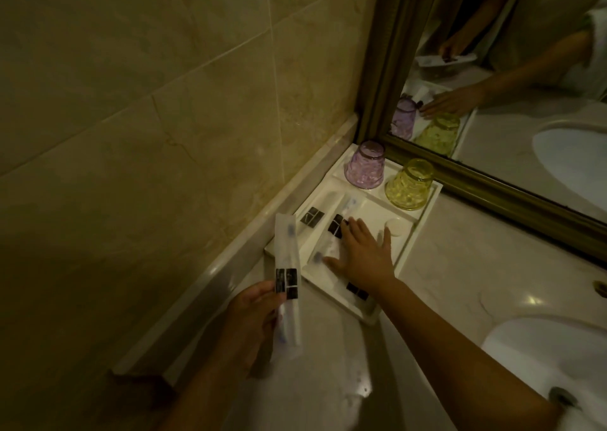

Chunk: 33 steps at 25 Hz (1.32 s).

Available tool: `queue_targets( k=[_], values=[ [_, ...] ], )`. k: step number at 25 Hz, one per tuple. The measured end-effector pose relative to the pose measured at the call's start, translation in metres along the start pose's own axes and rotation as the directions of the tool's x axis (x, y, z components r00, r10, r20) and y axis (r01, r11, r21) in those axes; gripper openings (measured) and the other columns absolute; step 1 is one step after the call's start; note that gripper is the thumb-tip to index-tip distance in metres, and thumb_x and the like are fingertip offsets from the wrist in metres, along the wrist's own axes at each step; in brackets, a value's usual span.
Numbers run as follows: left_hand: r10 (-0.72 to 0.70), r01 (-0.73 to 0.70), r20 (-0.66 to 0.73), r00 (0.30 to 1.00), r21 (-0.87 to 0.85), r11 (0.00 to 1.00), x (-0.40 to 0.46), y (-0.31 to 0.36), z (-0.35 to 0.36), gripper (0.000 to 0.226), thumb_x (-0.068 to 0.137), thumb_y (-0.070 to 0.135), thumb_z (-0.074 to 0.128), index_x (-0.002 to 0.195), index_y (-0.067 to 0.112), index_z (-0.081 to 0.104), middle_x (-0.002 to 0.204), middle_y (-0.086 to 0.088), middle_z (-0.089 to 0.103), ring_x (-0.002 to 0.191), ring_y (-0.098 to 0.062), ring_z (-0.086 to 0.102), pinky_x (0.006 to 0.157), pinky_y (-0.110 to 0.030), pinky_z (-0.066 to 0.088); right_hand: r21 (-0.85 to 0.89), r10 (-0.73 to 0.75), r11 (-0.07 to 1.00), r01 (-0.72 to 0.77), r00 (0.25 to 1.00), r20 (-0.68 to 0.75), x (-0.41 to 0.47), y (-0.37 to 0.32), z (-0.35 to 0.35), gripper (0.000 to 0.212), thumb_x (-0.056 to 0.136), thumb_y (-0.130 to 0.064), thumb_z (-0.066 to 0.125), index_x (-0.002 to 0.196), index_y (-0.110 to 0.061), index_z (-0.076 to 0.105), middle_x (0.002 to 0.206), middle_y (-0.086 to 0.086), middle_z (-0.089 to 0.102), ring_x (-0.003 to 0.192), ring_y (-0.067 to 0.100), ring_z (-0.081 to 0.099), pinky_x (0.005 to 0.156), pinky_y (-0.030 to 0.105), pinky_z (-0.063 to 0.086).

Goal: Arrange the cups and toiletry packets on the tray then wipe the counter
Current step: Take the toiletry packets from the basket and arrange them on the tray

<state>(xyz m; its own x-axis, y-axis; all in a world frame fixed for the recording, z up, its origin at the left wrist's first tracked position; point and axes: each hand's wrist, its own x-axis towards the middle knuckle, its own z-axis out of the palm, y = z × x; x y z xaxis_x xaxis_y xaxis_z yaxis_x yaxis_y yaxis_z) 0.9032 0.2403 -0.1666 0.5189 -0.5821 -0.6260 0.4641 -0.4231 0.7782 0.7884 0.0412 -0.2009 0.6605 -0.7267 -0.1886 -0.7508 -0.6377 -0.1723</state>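
A white tray (423, 215) sits in the counter's corner by the wall and mirror. At its far end a purple cup (365, 165) and a yellow cup (409, 184) stand upside down. Several white toiletry packets with black labels lie in the tray, one at the left (312, 216), one under my right hand. My right hand (363, 250) lies flat with spread fingers on a packet (328, 250) in the tray's middle. My left hand (253, 315) holds a long toothbrush packet (287, 286) upright over the counter, left of the tray. A small round white item (394, 226) rests in the tray.
A tiled wall with a raised ledge (230, 266) runs along the left. A framed mirror (492, 181) stands behind the tray. The white sink basin (542, 348) lies at the lower right, with its drain (562, 396). Pale marble counter (460, 266) stretches between tray and basin.
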Motion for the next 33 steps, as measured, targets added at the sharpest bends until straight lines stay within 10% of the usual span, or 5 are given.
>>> queue_targets(
  k=[11, 16, 25, 28, 33],
  values=[
    [0.000, 0.000, 0.014, 1.000, 0.016, 1.000, -0.005, 0.014, 0.002, 0.018, 0.085, 0.009, 0.059, 0.099, 0.018, 0.064, 0.091, -0.007, 0.066, 0.088, -0.024, 0.064, 0.068, -0.033, 0.052, 0.186, 0.084, 0.981, -0.059, 0.988, -0.127, -0.011, -0.030, -0.015, 0.071, 0.086, -0.059, 0.041, 0.144, -0.024, 0.022, 0.155, 0.007, 0.019, 0.143, 0.023, 0.011, 0.112, 0.056, 0.001],
    [0.045, -0.052, 0.098, 0.994, 0.070, 0.996, -0.008, 0.025, 0.023, 0.015, 0.084, 0.008, 0.060, 0.096, 0.015, 0.067, 0.092, -0.009, 0.071, 0.088, -0.025, 0.067, 0.071, -0.036, 0.055, 0.897, 0.052, 0.424, -0.126, 0.992, 0.114, -0.059, -0.043, -0.048, 0.010, 0.084, -0.029, 0.063, 0.089, -0.022, 0.069, 0.085, -0.005, 0.070, 0.077, 0.007, 0.064, 0.065, 0.015, 0.046],
    [0.191, -0.233, 0.175, 0.966, 0.265, 0.936, 0.003, 0.033, 0.048, 0.028, 0.083, 0.013, 0.064, 0.110, 0.007, 0.063, 0.101, -0.006, 0.070, 0.088, -0.021, 0.067, 0.072, -0.027, 0.055, 0.964, 0.461, 0.101, -0.245, 0.870, 0.173, -0.044, -0.011, -0.071, 0.013, 0.077, -0.003, 0.069, 0.067, -0.011, 0.065, 0.065, 0.006, 0.065, 0.059, 0.016, 0.062, 0.056, 0.023, 0.055],
    [0.506, -0.525, 0.260, 0.822, 0.689, 0.500, 0.021, 0.044, 0.042, 0.039, 0.090, 0.032, 0.051, 0.129, 0.024, 0.049, 0.135, 0.000, 0.050, 0.124, -0.018, 0.046, 0.095, -0.029, 0.043, 0.946, 0.529, 0.103, -0.308, 0.822, 0.210, -0.014, -0.001, -0.067, 0.015, 0.077, -0.002, 0.069, 0.067, -0.008, 0.060, 0.066, 0.009, 0.063, 0.062, 0.022, 0.063, 0.067, 0.035, 0.059],
    [0.256, -0.503, 0.520, 0.815, 0.854, -0.134, 0.047, 0.040, 0.032, 0.059, 0.087, 0.055, 0.018, 0.141, 0.045, -0.002, 0.157, 0.003, -0.010, 0.141, -0.014, -0.017, 0.112, -0.051, -0.010, 0.881, 0.566, 0.269, -0.390, 0.804, 0.183, 0.019, -0.003, -0.047, 0.020, 0.074, -0.003, 0.070, 0.062, -0.011, 0.056, 0.063, 0.010, 0.063, 0.071, 0.032, 0.067, 0.078, 0.049, 0.056]
  ],
)
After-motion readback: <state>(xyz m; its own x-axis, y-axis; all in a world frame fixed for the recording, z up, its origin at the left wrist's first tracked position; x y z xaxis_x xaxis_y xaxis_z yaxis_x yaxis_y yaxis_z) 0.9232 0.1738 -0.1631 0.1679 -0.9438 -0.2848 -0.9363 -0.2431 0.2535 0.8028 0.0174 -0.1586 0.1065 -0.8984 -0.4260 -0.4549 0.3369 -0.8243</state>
